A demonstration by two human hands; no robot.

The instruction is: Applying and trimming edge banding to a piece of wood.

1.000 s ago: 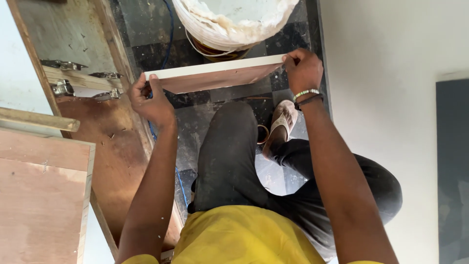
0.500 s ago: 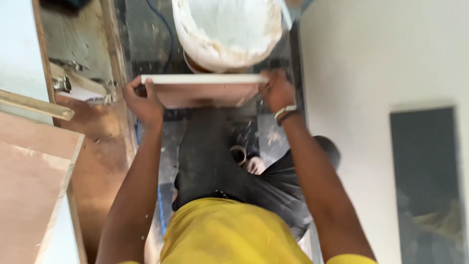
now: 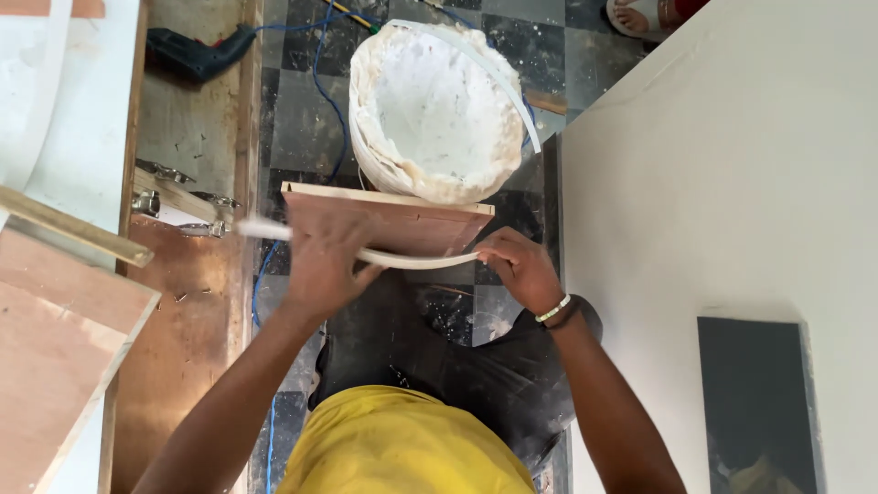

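reddish-brown wood, a small panel (image 3: 402, 229), sits upright in front of the person, just below a white-caked bucket (image 3: 439, 110) on the checkered floor (image 3: 302, 110). the left hand (image 3: 329, 261) is closed over a white edging strip (image 3: 402, 261) along the panel's near edge. the right hand (image 3: 517, 270) pinches the strip's other end at the panel's corner.

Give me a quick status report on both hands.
Left hand and right hand grip white edge strip against wooden panel. White bucket right behind panel.
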